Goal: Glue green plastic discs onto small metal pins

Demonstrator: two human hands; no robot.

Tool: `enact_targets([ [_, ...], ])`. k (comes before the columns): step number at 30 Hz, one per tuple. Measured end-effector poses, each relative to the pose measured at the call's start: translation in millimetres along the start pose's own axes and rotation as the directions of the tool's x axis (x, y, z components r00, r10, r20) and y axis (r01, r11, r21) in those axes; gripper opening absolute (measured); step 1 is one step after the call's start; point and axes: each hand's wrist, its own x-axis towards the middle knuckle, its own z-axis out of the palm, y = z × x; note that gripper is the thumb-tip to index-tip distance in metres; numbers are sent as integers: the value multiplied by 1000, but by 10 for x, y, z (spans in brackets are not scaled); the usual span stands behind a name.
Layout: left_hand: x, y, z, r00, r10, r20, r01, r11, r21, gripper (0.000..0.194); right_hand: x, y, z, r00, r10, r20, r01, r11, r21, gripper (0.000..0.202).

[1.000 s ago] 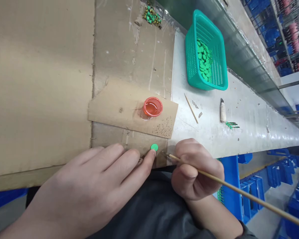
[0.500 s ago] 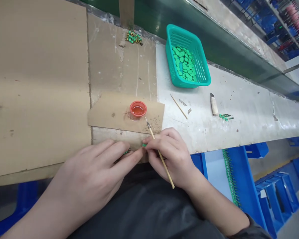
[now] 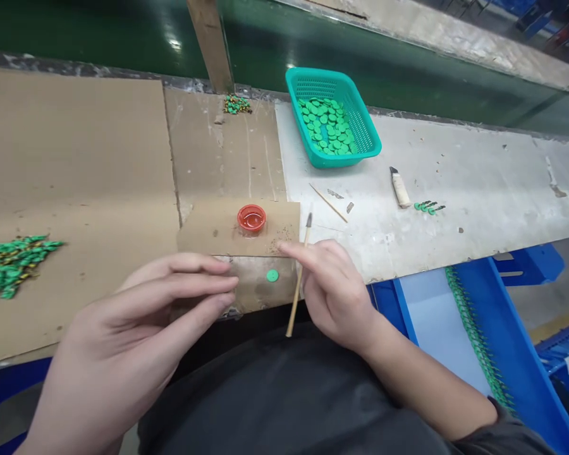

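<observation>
My right hand (image 3: pixel 334 287) holds a thin wooden brush (image 3: pixel 296 297), its dark tip upward and its handle slanting down toward me. My left hand (image 3: pixel 146 322) is at the left near the table's front edge, fingers extended and curved; whether something small lies behind them is hidden. Between my hands a flat green disc (image 3: pixel 272 275) lies on the table. Just beyond it a small red cup (image 3: pixel 251 218) of liquid stands on a cardboard strip (image 3: pixel 201 229).
A teal basket (image 3: pixel 370 140) of green discs stands at the back. Green-and-yellow pieces form piles at the left (image 3: pixel 16 262) and back (image 3: pixel 237 105). A stick (image 3: pixel 329 203), a wrapped blade tool (image 3: pixel 400 188) and several green pieces (image 3: pixel 429 208) lie right; blue trays (image 3: pixel 512 322) sit below.
My hands have moved apart, and the green disc lies uncovered between them. My left fingers have lifted away. The brush has turned more upright in my right hand. The view has shifted left.
</observation>
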Motion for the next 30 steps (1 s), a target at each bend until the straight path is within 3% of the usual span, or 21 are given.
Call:
enact_targets([
  [3, 61, 9, -1, 997, -70, -16, 70, 997, -24, 14, 32, 26, -161, 1000, 28, 7, -28, 998, 58, 60],
  [8, 134, 103, 122, 991, -128, 34, 128, 992, 11, 14, 54, 112, -203, 981, 106, -160, -85, 987, 133, 22],
  [12, 203, 175, 231, 995, -68, 72, 58, 989, 137, 18, 37, 164, -120, 957, 159, -244, -91, 960, 266, 30],
  [15, 219, 175, 267, 993, 14, 118, -34, 985, 171, 13, 17, 170, -130, 969, 138, -207, -92, 972, 216, 35],
  [19, 210, 154, 305, 989, 69, 131, -94, 977, 191, 13, -34, 175, -192, 988, 93, -123, -85, 994, 71, 12],
  [30, 181, 189, 376, 978, 112, 175, -152, 960, 236, 18, -150, 229, -135, 987, 107, -123, -98, 992, 81, 12],
])
